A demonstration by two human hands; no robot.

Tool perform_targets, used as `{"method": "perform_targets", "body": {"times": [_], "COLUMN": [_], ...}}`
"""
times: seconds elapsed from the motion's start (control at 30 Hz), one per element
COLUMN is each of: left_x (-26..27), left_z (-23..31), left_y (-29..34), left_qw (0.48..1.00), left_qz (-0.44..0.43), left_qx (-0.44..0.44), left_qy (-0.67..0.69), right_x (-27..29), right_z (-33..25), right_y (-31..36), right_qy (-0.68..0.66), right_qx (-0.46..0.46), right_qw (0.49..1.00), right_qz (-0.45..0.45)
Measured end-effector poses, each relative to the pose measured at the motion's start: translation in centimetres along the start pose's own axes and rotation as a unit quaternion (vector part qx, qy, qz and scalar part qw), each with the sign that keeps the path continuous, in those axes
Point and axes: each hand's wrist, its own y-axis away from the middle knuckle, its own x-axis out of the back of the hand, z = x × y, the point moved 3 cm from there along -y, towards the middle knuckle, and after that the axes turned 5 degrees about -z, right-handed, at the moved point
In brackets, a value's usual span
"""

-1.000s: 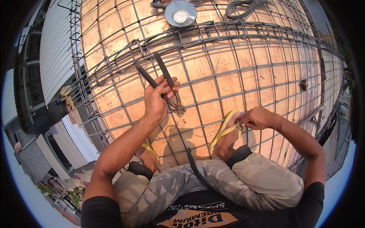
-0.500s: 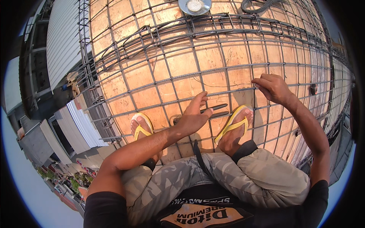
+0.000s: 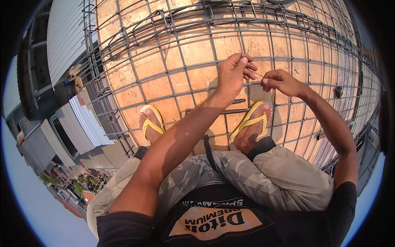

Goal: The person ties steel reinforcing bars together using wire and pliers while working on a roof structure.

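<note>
A thin piece of tie wire point(image 3: 258, 75) runs between my hands above the rebar mesh point(image 3: 192, 65). My left hand point(image 3: 233, 75) pinches one part of it between thumb and forefinger. Close by on the right, my right hand point(image 3: 282, 82) is closed on the other part, its fingers curled. Below my left wrist, a tool with two dark handles point(image 3: 234, 111) lies on the mesh between my feet; its head is mostly hidden behind my left forearm.
Plywood decking point(image 3: 199, 49) lies under the bars. Farther off, a bundle of thicker bars with stirrups point(image 3: 164, 20) crosses the deck. My feet in yellow flip-flops point(image 3: 251, 119) stand on the mesh. Past the deck's left edge, corrugated roofing point(image 3: 68, 41) and ground lie lower down.
My left hand has moved up and away from the dark-handled tool and now pinches the wire. My right hand has shifted slightly left and down, closer to it. The view has tilted slightly.
</note>
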Motion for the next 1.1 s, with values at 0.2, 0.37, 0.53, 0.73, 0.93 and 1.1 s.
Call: {"method": "perform_targets", "body": {"times": [0.2,0.37,0.53,0.73,0.93,1.1], "left_x": [0.8,3.2,5.2,8.5,8.6,7.7], "left_z": [-3.8,-5.0,-5.4,-4.0,-4.1,-4.5], "left_y": [0.6,-0.1,0.2,1.1,1.2,1.7], "left_qw": [0.974,0.972,0.975,0.948,0.871,0.874], "left_qz": [0.215,0.223,0.221,0.18,0.264,0.295], "left_qx": [-0.038,-0.039,-0.001,0.029,-0.008,-0.085], "left_qy": [0.055,0.062,0.031,-0.26,-0.414,-0.378], "right_x": [1.2,-0.1,-2.8,-2.1,-1.4,-1.8], "right_z": [-4.8,-8.5,-6.2,-4.0,-4.0,-4.8], "right_y": [-1.4,-3.8,-5.0,-5.7,-5.8,-7.0], "right_qy": [0.008,0.228,0.295,0.391,0.437,0.473], "right_qx": [0.022,0.064,0.144,0.12,0.082,0.028], "right_qw": [1.0,0.972,0.939,0.903,0.886,0.87], "right_qz": [-0.02,-0.012,0.103,0.13,0.134,0.136]}}
